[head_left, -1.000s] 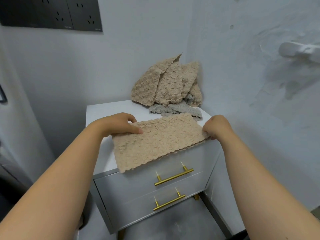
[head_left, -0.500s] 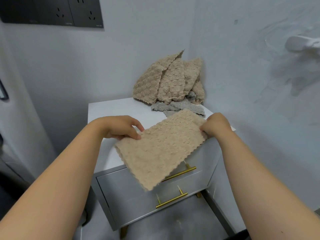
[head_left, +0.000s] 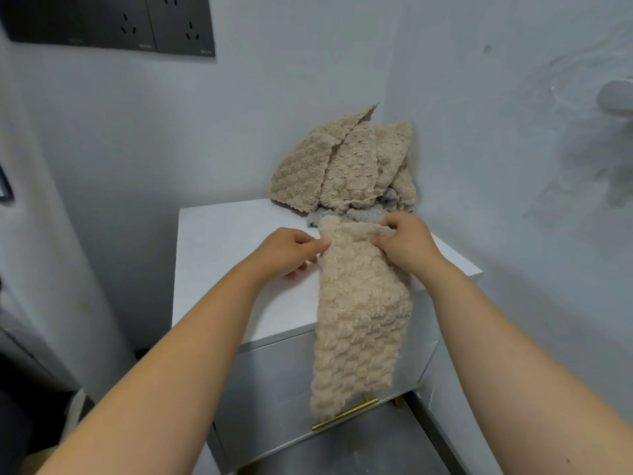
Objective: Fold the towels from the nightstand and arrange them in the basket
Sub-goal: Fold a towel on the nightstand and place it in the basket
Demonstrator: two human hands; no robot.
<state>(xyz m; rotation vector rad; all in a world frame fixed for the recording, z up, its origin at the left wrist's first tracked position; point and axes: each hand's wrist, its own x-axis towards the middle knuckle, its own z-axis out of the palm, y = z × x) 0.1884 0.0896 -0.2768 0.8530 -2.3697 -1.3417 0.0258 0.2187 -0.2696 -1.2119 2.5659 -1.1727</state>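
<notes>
both left hand (head_left: pixel 287 252) and right hand (head_left: pixel 406 241) pinch the beige towel (head_left: pixel 359 320) with fingers (head_left: pixel 320 244), drawer (head_left: pixel 274 389) seemingly closed.

This looks like a bedroom corner in a home. A white nightstand (head_left: pixel 239 269) with a brass drawer handle (head_left: pixel 346 414) stands against plain pale walls. A dark panel of wall sockets (head_left: pixel 113 22) sits above, and soft beige towels (head_left: pixel 342 166) are heaped on top.

White nightstand (head_left: pixel 222 255): towel pile (head_left: pixel 342 169) on grey towel (head_left: pixel 363 214), back-right corner; one beige towel (head_left: pixel 363 320) draped over front edge.
</notes>
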